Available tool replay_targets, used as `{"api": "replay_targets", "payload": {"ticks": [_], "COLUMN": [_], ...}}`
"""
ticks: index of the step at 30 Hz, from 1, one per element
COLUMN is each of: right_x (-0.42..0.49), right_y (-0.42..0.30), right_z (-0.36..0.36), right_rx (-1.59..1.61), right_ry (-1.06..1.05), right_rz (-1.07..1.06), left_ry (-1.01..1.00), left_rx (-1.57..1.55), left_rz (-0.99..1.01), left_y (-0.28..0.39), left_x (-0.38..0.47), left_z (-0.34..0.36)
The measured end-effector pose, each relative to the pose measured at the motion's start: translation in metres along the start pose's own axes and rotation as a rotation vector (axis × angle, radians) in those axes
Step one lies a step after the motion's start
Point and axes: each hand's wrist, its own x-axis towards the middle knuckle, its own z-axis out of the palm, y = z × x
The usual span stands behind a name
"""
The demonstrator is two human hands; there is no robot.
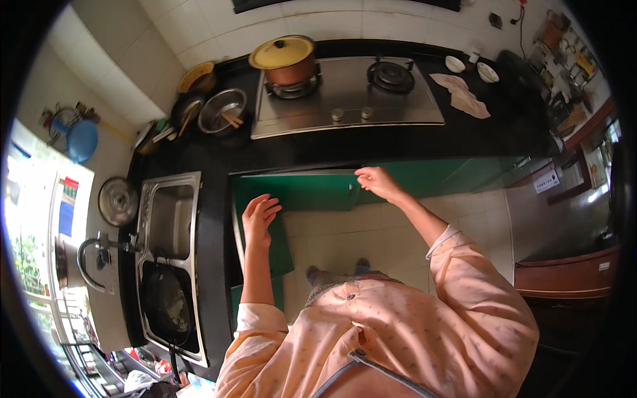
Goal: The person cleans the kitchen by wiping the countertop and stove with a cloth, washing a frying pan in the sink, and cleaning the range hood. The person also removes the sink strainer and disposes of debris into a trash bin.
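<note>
My left hand (261,219) is raised in front of the green cabinet doors, fingers apart, holding nothing visible. My right hand (375,182) is at the top edge of a green cabinet door (318,191) below the counter, its fingers curled; whether they grip the edge is unclear. That door stands slightly away from the black countertop (298,144). Beyond the hands, a copper-coloured pot with a yellow lid (282,53) sits on the left burner of the steel gas stove (343,99). The right burner (390,77) bears no pot.
A steel bowl with wooden utensils (222,112) stands left of the stove. A black wok (168,303) lies in the double sink (171,219) at my left. A cloth (462,94) and small white bowls (454,64) are on the right counter. Another green door (271,248) stands ajar.
</note>
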Motion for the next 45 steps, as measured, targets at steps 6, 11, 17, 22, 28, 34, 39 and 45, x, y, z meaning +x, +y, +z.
{"api": "replay_targets", "payload": {"ticks": [6, 11, 17, 22, 28, 34, 39, 45], "right_x": [0.01, 0.049, 0.106, 0.155, 0.202, 0.219, 0.215, 0.166], "right_y": [0.05, 0.069, 0.115, 0.16, 0.239, 0.237, 0.252, 0.131], "right_z": [-0.117, -0.225, -0.36, -0.442, -0.55, -0.519, -0.523, -0.391], "right_rx": [0.019, -0.163, -0.374, -0.683, -1.044, -0.984, -0.082, 0.504], "right_ry": [0.222, 0.422, 0.626, 0.655, 0.556, 0.379, 0.332, 0.163], "right_rz": [0.111, 0.088, 0.198, 0.17, 0.046, 0.182, 0.177, 0.078], "left_ry": [-0.25, -0.349, -0.413, -0.429, -0.362, -0.101, -0.075, 0.011], "left_rx": [0.282, 0.36, 0.419, 0.471, 0.453, 0.423, 0.394, 0.457], "left_rz": [0.069, 0.096, 0.116, 0.118, 0.144, -0.009, -0.014, 0.044], "left_y": [-0.016, -0.024, -0.024, -0.034, -0.053, -0.085, -0.106, -0.106], "left_x": [0.05, 0.098, 0.146, 0.174, 0.172, 0.13, 0.116, 0.107], "left_z": [0.117, 0.187, 0.266, 0.309, 0.358, 0.387, 0.409, 0.395]}}
